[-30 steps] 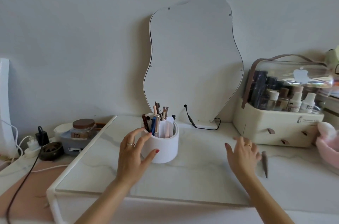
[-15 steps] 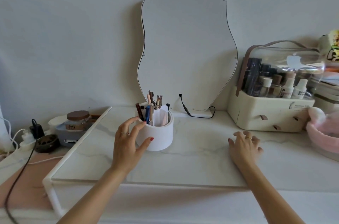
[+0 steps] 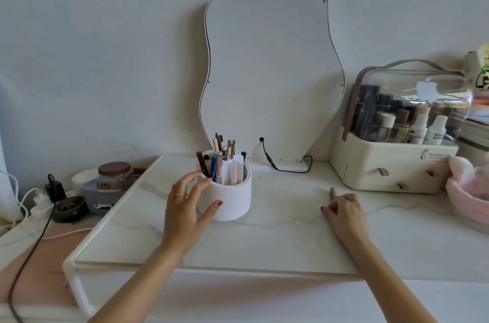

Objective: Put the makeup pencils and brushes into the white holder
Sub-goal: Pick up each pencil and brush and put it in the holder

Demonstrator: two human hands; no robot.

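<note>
A grey pencil (image 3: 333, 192) is pinched under the curled fingers of the right hand (image 3: 344, 213); only its tip shows, low against the marble top (image 3: 277, 238), so the pickup is judged barely begun. The holder (image 3: 229, 199) is cupped by the left hand (image 3: 185, 206), thumb in front and fingers at the rim, probably to steady it for the drop. Pencils and brushes (image 3: 221, 161) are already stood inside, in front of the mirror (image 3: 270, 63).
</note>
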